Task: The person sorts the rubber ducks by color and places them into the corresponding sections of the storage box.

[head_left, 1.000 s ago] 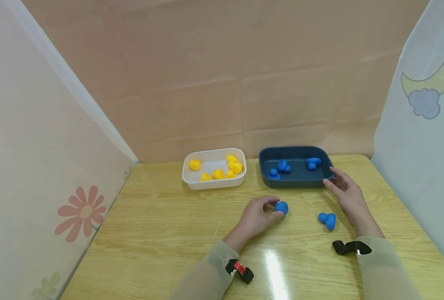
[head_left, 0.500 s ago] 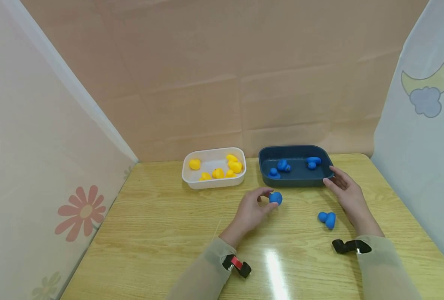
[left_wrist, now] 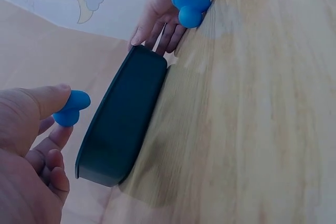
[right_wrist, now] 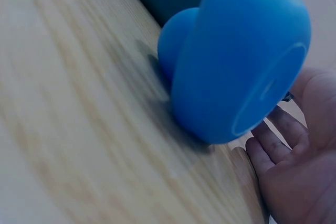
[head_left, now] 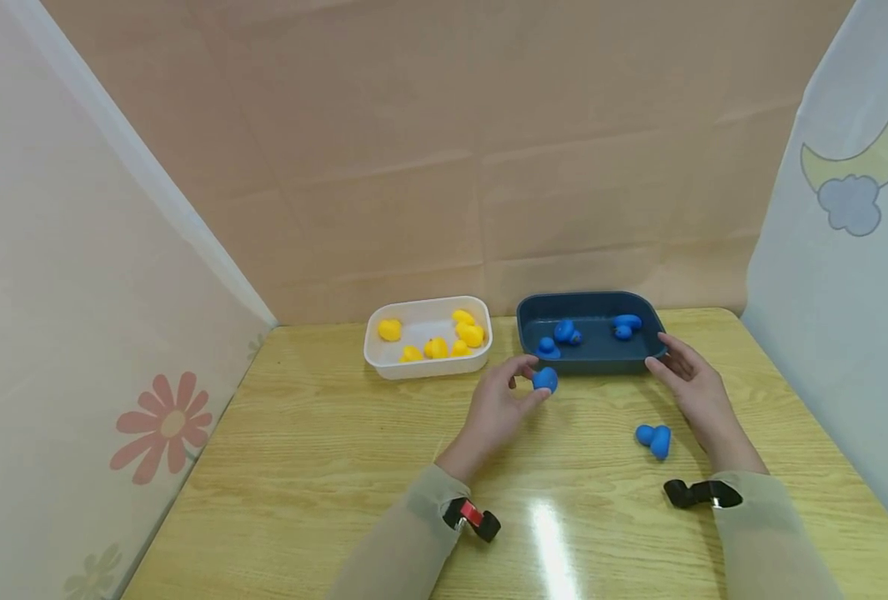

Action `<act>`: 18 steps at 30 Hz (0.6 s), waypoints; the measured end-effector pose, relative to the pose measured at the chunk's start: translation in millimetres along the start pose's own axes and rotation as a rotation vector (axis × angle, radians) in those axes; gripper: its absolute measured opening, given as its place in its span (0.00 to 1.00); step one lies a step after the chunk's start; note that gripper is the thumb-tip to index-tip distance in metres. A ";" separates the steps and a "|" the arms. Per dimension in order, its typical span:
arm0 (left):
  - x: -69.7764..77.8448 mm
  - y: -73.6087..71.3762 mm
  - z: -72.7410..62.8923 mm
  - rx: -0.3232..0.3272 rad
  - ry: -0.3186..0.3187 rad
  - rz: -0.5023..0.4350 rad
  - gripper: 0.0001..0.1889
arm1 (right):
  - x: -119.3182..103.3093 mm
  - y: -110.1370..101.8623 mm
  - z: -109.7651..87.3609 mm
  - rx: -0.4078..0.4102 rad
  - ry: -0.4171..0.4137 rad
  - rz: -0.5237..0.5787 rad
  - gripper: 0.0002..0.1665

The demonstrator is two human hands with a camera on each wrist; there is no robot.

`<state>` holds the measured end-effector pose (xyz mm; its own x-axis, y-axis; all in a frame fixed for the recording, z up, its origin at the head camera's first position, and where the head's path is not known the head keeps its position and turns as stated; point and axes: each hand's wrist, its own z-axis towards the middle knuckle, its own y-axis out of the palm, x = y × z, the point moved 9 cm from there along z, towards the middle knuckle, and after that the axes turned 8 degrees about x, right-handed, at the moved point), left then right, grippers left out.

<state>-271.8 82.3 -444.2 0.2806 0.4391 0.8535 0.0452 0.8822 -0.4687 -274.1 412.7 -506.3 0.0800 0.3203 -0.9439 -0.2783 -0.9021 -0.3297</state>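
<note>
My left hand [head_left: 498, 406] pinches a blue rubber duck [head_left: 544, 380] between thumb and fingers, just in front of the dark blue tray [head_left: 601, 367]. In the left wrist view, the held duck [left_wrist: 73, 107] is beside the tray's end. My right hand [head_left: 699, 398] rests at the tray's front right corner, its thumb and fairly straight fingers spread against the rim. Another blue duck [head_left: 658, 440] lies on its side on the table by the right wrist; it looms large, base showing, in the right wrist view. Several blue ducks [head_left: 566, 332] are inside the tray.
A white tray [head_left: 424, 372] with several yellow ducks [head_left: 436, 347] stands left of the dark one. Behind both trays rises a brown paper backdrop [head_left: 444, 167]. Patterned white sheets hang at the table's left and right sides.
My left hand has carried the blue duck away from me and slightly left, up to the dark tray's front edge. The right hand stays at the tray's corner.
</note>
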 end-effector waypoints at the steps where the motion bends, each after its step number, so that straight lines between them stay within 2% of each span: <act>1: 0.9 -0.6 0.7 0.001 0.002 0.004 0.25 | -0.2 0.2 0.0 -0.001 0.001 0.002 0.48; 9: 17.5 -6.0 13.8 0.050 0.122 0.061 0.23 | -5.0 1.3 -3.4 -0.007 0.003 0.012 0.48; 14: 21.6 -6.2 26.5 0.081 0.130 0.116 0.25 | -5.1 1.0 -4.4 -0.007 0.001 0.012 0.48; 18: 23.0 -3.9 37.0 0.097 0.146 0.199 0.27 | -7.1 0.9 -5.6 -0.001 -0.001 0.006 0.49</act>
<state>-301.0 95.3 -414.2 0.4101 0.5826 0.7017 -0.1144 0.7962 -0.5942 -269.5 408.0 -499.9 0.0772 0.3150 -0.9459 -0.2783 -0.9043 -0.3238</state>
